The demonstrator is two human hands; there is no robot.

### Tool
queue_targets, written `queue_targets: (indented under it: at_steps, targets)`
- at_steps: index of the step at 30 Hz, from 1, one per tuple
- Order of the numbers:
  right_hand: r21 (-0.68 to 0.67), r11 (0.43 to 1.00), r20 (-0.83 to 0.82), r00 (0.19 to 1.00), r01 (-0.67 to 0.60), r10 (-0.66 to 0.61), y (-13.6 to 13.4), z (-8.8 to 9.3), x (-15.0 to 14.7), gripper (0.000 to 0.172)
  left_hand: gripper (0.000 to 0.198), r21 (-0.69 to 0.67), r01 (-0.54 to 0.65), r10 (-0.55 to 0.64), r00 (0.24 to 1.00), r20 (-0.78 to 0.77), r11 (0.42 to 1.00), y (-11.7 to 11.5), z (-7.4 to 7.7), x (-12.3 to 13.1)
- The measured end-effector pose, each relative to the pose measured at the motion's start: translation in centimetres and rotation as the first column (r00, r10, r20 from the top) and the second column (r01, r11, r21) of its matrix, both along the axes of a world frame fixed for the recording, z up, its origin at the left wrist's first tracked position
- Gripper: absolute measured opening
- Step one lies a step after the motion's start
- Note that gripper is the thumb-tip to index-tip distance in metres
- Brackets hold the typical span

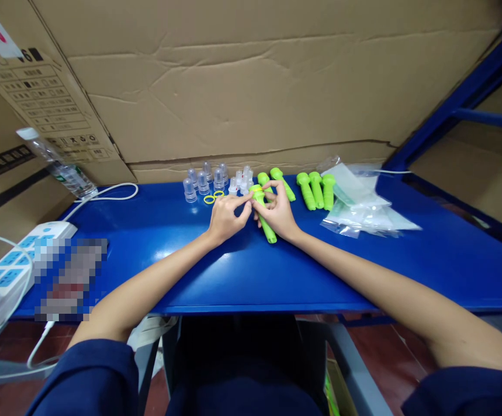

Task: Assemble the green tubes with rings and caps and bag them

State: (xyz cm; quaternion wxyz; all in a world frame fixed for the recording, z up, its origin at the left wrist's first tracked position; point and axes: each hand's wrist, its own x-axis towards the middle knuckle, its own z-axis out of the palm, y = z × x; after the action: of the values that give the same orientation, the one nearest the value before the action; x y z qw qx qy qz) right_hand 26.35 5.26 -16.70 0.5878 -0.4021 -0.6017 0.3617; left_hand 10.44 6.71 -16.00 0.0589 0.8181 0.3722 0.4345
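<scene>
A lime-green flashlight-shaped body (269, 230) stands tilted above the blue table, its wide head up and its narrow end toward me. My right hand (279, 211) is wrapped round it below the head, with thumb and forefinger near the rim. My left hand (228, 216) has its fingers closed, with the fingertips pressed at the head's left side. A thin yellow edge shows at the head; whether it is a separate ring I cannot tell. Yellow rings (209, 200) lie just beyond my left hand. Behind them stand several clear domed caps (203, 182) and small clear-and-white pieces (244, 180).
More green bodies (316, 190) lie at the back, right of my hands. Beside them is a pile of clear plastic bags (359, 202). On the left are a power strip (8, 271), a pixelated flat object (73, 280), a cable and a leaning water bottle (66, 173). Cardboard (242, 86) walls the back.
</scene>
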Motion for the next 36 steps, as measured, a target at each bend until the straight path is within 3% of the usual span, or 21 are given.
queue_targets:
  at_steps: [9,23,30,36]
  targets:
    - [-0.039,0.999,0.043,0.999,-0.015,0.017,-0.3,-0.2,-0.2,0.064,0.009,0.007,0.039,-0.039,0.996,0.082,0.999,1.4,0.9,-1.2]
    - [-0.085,0.996,0.044,0.998,-0.033,0.037,-1.2,0.0,-0.9,0.062,0.025,0.185,-0.108,0.157,0.949,-0.273,0.977,0.9,0.4,-0.8]
    - [-0.063,0.998,0.042,0.999,0.021,-0.019,-1.0,-0.2,-1.0,0.064,0.029,0.282,-0.139,0.224,0.928,-0.299,0.949,0.8,0.6,-0.7]
    - [-0.059,0.997,-0.01,0.998,-0.057,0.057,-0.5,-0.8,-1.3,0.065,0.03,0.339,-0.174,0.267,0.931,-0.249,0.925,1.4,0.3,-0.8]
